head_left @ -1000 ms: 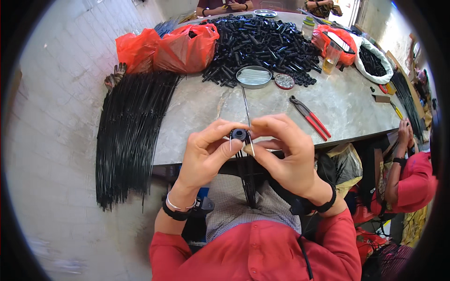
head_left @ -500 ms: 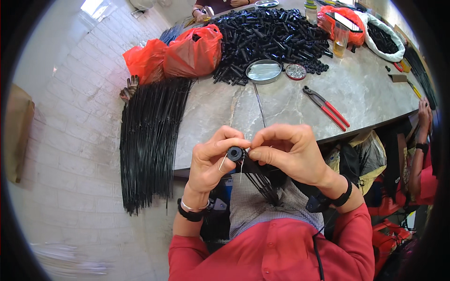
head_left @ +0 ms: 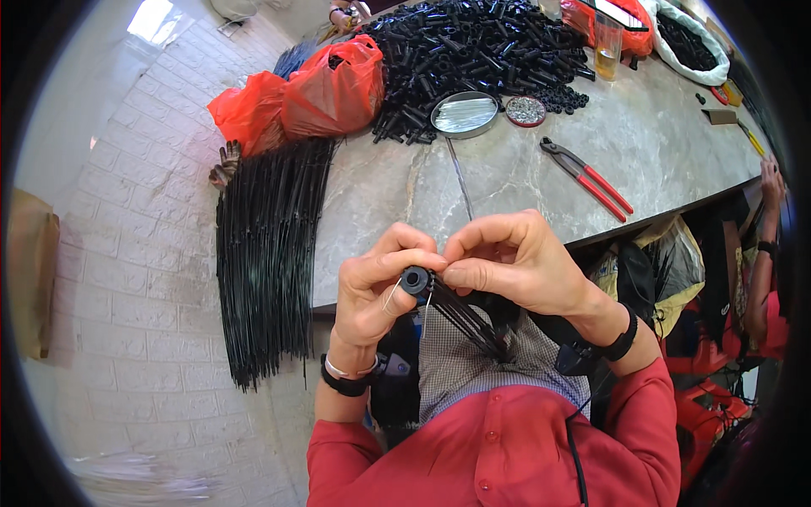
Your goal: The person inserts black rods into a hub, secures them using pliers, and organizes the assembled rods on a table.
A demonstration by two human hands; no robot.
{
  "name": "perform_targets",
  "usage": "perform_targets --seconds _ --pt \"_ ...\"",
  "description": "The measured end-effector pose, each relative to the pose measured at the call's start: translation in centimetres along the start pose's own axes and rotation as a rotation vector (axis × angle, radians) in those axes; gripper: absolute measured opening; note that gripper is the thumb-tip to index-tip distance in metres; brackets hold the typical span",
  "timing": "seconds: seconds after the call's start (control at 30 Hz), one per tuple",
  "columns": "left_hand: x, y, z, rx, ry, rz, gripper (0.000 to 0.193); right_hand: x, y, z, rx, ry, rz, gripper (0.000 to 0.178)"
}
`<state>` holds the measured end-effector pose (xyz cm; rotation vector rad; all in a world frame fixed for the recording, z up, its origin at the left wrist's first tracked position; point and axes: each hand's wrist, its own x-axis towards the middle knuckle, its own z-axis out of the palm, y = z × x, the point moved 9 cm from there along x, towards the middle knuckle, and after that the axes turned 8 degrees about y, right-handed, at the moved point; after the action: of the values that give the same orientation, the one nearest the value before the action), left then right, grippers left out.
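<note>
- Surface: grey, marbled.
- Pile of short black tubes, heaped on its far side.
- Bundle of long black rods, at left, overhanging the edge.
- Right hand: thumb and forefinger drawn together just beside the cylindrical piece; whatever lies between them is hidden.
- Left hand: grips the black cylindrical piece between thumb and forefinger, hole facing up, above the lap.
- Red-handled pliers, lying right of centre.
- Thin black strands, running from near the piece toward the lap.
- Round dish of silvery lengths.
- Pale thin wire, hanging beside the piece.
</note>
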<state>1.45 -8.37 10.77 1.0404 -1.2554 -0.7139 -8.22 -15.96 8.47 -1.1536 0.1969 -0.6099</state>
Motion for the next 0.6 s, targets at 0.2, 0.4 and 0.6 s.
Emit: perform_targets --seconds 0.2,0.4,0.6 --pt "0.1 -0.2 0.2 -0.01 -0.008 -0.006 0.038 0.0 0.0 -0.2 -0.054 -0.024 -0.015 0.013" --pt "-0.1 0.2 0.2 -0.029 -0.002 0.004 0.038 -0.5 -0.7 0.3 -0.124 0.026 -0.073 0.012" --pt "-0.1 0.3 -0.2 0.012 0.034 0.033 0.041 -1.0 -2.1 0.5 -0.319 0.141 -0.225 0.01"
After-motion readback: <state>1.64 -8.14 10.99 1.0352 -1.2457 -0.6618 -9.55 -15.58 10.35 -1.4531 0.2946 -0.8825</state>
